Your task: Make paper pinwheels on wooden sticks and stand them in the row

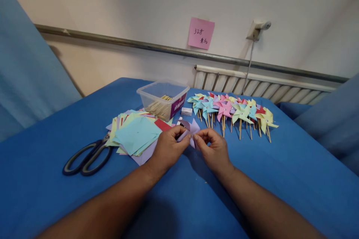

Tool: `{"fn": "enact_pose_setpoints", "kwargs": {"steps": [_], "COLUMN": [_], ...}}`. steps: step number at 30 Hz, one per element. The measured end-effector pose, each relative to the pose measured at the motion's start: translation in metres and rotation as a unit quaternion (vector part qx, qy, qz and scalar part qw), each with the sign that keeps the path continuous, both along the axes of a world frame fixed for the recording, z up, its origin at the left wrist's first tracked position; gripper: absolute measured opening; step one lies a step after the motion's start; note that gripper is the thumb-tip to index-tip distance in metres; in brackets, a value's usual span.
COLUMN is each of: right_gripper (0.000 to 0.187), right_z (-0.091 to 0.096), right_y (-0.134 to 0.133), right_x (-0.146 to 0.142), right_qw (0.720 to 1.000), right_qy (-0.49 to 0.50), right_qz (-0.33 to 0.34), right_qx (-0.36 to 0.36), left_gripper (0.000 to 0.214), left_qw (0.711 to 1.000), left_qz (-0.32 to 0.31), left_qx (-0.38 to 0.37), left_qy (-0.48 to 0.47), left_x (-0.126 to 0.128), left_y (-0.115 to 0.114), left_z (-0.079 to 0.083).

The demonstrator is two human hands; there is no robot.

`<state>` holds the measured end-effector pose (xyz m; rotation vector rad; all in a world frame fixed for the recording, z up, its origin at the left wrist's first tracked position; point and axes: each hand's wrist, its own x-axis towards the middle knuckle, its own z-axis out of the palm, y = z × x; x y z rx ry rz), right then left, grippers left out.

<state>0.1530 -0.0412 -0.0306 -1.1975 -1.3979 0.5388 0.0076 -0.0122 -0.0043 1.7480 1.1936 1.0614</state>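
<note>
A purple paper pinwheel is held up between my two hands, its blades folded in toward the middle. My left hand pinches it from the left, thumb and fingers at its centre. From the right, my right hand grips its edge between thumb and forefinger. Whether a pin sits in the centre I cannot make out. Left of my hands lies a pile of cut paper squares, light blue on top. Large dark-handled scissors rest beside the pile, their blades partly under the paper.
Behind the pile stands a clear plastic box with thin wooden sticks. A small white box is beside it. Several finished pinwheels on sticks lie at the back right of the blue-covered table. A radiator lines the wall.
</note>
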Motion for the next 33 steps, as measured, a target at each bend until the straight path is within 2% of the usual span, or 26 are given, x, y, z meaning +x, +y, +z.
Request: {"fn": "enact_pose_setpoints", "kwargs": {"steps": [7, 10, 15, 19, 23, 25, 30, 31, 33], "right_gripper": [0.006, 0.006, 0.018, 0.024, 0.024, 0.031, 0.065, 0.068, 0.062], "right_z": [-0.001, -0.004, -0.002, -0.001, -0.002, -0.001, -0.002, -0.002, -0.005], "right_y": [0.002, 0.004, 0.004, 0.004, 0.005, 0.005, 0.006, 0.006, 0.007], "right_x": [0.001, -0.002, -0.011, -0.013, -0.012, -0.012, -0.014, -0.014, -0.014], "right_qw": [1.000, 0.996, 0.973, 0.959, 0.955, 0.955, 0.953, 0.952, 0.951], "right_qy": [0.007, 0.085, 0.216, 0.259, 0.278, 0.282, 0.293, 0.299, 0.300], "right_qz": [-0.009, 0.014, 0.048, 0.076, 0.072, 0.071, 0.065, 0.059, 0.055], "right_qx": [0.026, 0.001, -0.065, -0.085, -0.073, -0.065, -0.043, -0.041, -0.051], "left_gripper": [0.013, 0.013, 0.013, 0.012, 0.012, 0.013, 0.012, 0.011, 0.010], "left_qw": [0.999, 0.999, 1.000, 1.000, 1.000, 1.000, 1.000, 1.000, 0.999], "left_qz": [-0.002, -0.001, 0.003, -0.001, 0.005, 0.005, 0.007, 0.007, 0.005], "left_qx": [0.032, 0.029, 0.017, 0.016, 0.006, -0.002, -0.012, -0.014, -0.016], "left_qy": [0.022, 0.020, 0.007, 0.005, -0.002, -0.004, -0.010, -0.016, -0.027], "left_x": [-0.001, -0.001, 0.001, 0.002, 0.003, 0.004, 0.005, 0.005, 0.005], "left_y": [0.000, 0.000, -0.001, -0.001, -0.002, -0.002, -0.003, -0.003, -0.002], "left_z": [-0.002, -0.003, -0.002, -0.001, 0.000, 0.000, -0.001, -0.001, -0.001]}}
